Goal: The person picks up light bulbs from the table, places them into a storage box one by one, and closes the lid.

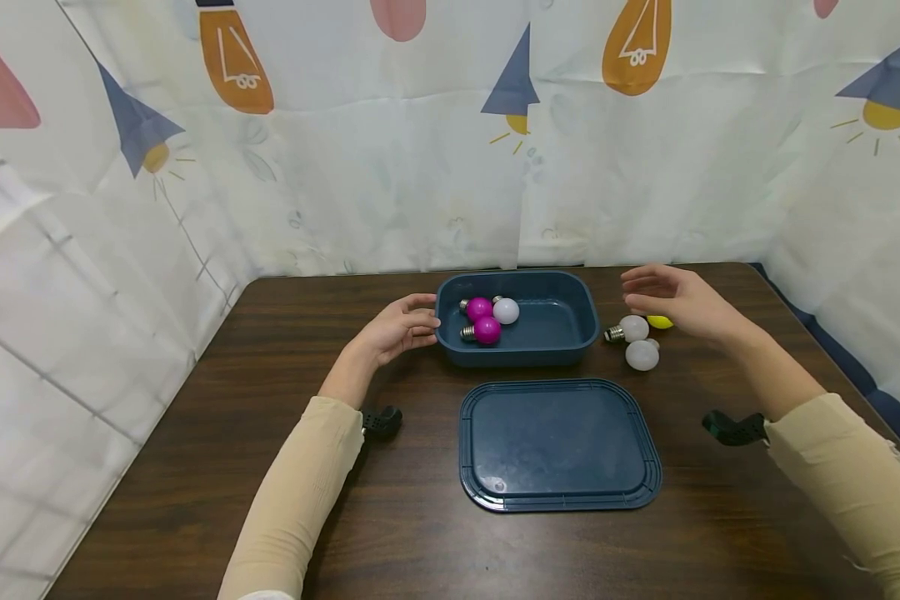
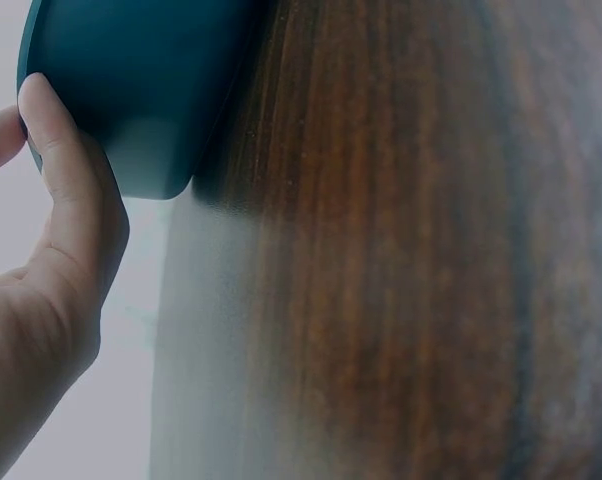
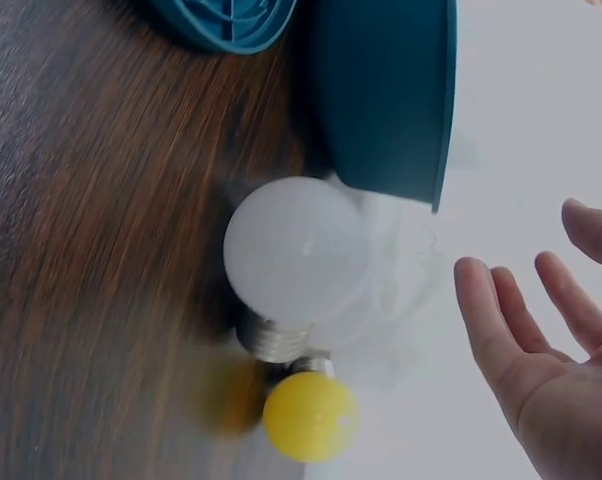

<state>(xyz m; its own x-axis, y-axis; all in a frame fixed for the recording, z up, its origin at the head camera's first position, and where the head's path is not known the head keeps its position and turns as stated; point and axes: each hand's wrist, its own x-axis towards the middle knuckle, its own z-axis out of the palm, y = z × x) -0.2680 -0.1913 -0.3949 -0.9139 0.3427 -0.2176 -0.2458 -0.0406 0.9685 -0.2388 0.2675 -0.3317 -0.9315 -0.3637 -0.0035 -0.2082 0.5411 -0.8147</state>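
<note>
My left hand is at the left end of a dark blue plastic box, with the fingertips holding its rim. In the left wrist view, one finger lies along the outer wall. Two magenta light bulbs and a white bulb lie inside the box, toward its left. My right hand hovers empty, fingers loosely bent, above a yellow bulb partly hidden under it. Close by lie a white bulb with its screw base showing and another white bulb.
A dark blue lid lies flat on the brown wooden table, in front of the box. Behind and at the sides hangs a white curtain printed with lamps and bulbs.
</note>
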